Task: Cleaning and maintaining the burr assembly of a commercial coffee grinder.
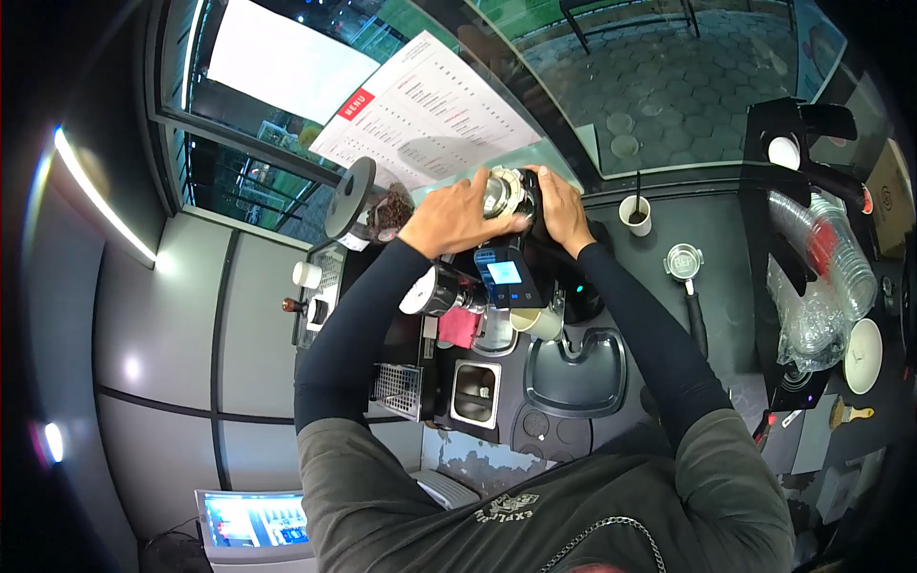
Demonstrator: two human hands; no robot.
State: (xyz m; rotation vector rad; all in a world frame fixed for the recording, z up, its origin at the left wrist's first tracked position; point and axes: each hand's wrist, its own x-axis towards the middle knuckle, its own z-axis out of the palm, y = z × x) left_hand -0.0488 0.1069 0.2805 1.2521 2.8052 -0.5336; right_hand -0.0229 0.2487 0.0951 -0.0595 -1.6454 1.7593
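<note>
Both of my hands are on top of a black coffee grinder with a lit screen. My left hand grips the left of its exposed metal collar, thumb stretched across the front. Against the right side of the black housing, my right hand holds on with its fingers over the upper edge. Part of the collar is hidden by my left hand. Left of that hand is a clear hopper of coffee beans with a round dark lid. A pale cup is below the screen.
A portafilter and a paper cup with a dark stick stand right. Nearer me are a black tray, steel container and pink cloth. Stacked plastic cups line the far right; a menu sheet leans behind.
</note>
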